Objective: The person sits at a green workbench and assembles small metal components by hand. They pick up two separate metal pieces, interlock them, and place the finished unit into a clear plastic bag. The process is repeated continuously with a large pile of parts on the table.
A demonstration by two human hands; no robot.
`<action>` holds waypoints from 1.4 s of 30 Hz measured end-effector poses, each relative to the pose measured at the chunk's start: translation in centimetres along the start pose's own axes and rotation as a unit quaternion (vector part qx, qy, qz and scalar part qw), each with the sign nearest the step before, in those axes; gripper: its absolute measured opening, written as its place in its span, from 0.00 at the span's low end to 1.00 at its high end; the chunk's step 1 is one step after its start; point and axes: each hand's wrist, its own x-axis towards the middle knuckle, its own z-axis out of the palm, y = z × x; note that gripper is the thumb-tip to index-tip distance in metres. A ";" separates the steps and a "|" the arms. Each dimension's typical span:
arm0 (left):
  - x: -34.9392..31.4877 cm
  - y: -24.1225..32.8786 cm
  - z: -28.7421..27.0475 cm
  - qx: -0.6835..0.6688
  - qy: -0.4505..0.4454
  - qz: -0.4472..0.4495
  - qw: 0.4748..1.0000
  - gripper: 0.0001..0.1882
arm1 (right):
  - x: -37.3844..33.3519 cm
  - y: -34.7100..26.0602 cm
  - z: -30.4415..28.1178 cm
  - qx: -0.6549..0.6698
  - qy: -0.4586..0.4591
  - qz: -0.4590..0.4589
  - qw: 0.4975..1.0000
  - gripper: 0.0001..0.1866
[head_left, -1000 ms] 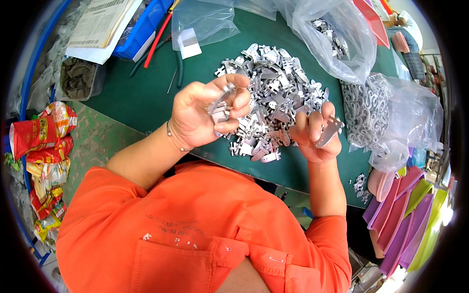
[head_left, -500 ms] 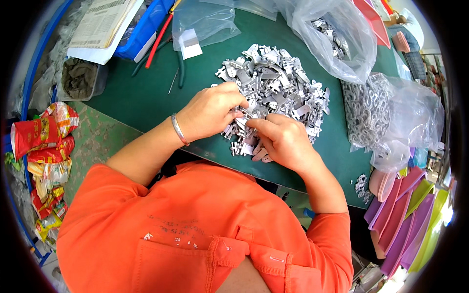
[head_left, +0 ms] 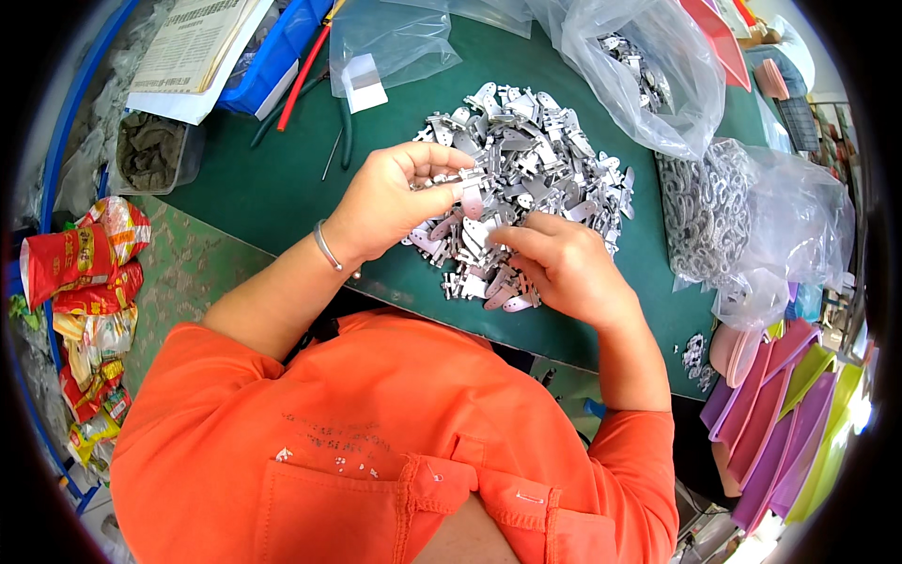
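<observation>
A heap of small silvery metal parts point(head_left: 540, 155), with rounded plates and pins, lies on the green tabletop. Over its left side, my left hand point(head_left: 385, 202) pinches one metal part point(head_left: 472, 197) between thumb and fingers, its rounded plate hanging down. My right hand point(head_left: 568, 258) is at the front of the heap, its fingers curled with thumb and index close together. Whatever may be between those fingertips is too small or hidden to make out.
Behind the heap an open clear bag point(head_left: 648, 85) holds more metal parts. To the right lies a bag of grey ring-shaped pieces point(head_left: 709, 211). Red-handled pliers point(head_left: 305, 80), a blue bin point(head_left: 268, 61) and a tub with cloth point(head_left: 155, 155) sit at the left. Purple and green trays point(head_left: 780, 414) stand right.
My hands have moved apart from their meeting point over the heap. The left has turned and lifted slightly with the metal part, while the right has shifted a little rightward.
</observation>
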 end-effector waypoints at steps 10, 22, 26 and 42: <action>-0.7 0.3 -0.1 0.253 -0.009 0.180 0.950 0.15 | 0.8 -0.1 0.6 -0.082 0.042 -0.090 0.992 0.14; -0.7 -0.5 -0.2 0.089 -0.028 0.182 0.979 0.14 | 1.0 0.2 0.4 -0.020 0.122 -0.011 0.992 0.08; -0.2 -1.3 -1.3 -0.326 -0.138 0.013 0.935 0.14 | 1.3 -1.1 1.2 -0.006 0.093 0.099 0.991 0.09; -0.5 -1.1 0.1 -0.108 -0.016 0.052 0.993 0.10 | -0.2 1.8 0.8 -0.062 0.175 -0.083 0.979 0.13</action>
